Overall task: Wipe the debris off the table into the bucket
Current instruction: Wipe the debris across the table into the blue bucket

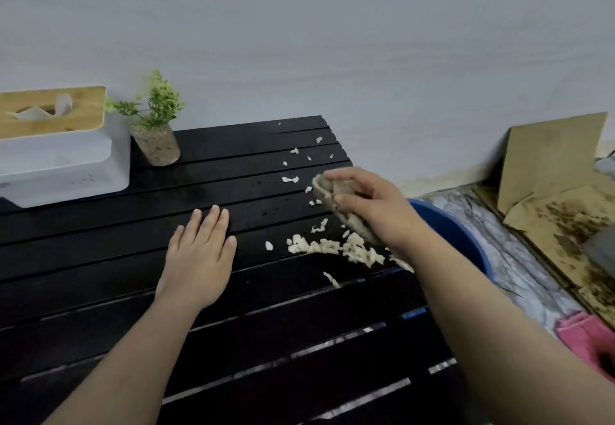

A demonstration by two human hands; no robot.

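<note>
Pale crumbly debris (pixel 336 247) lies in a heap near the right edge of the black slatted table (pixel 100 258), with smaller bits scattered farther back (pixel 290 179). My right hand (pixel 376 205) is shut on a beige cloth (pixel 327 191) and holds it against the table just above the heap. My left hand (pixel 199 251) lies flat on the slats, palm down, fingers together, left of the debris. A blue bucket (pixel 446 228) stands on the floor beyond the table's right edge, mostly hidden behind my right forearm.
A white tissue box (pixel 63 165) with a wooden lid stands at the back left, with a small potted plant (pixel 154 131) beside it. Cardboard sheets (pixel 552 165) lean on the wall at right. A pink item (pixel 585 338) lies on the floor.
</note>
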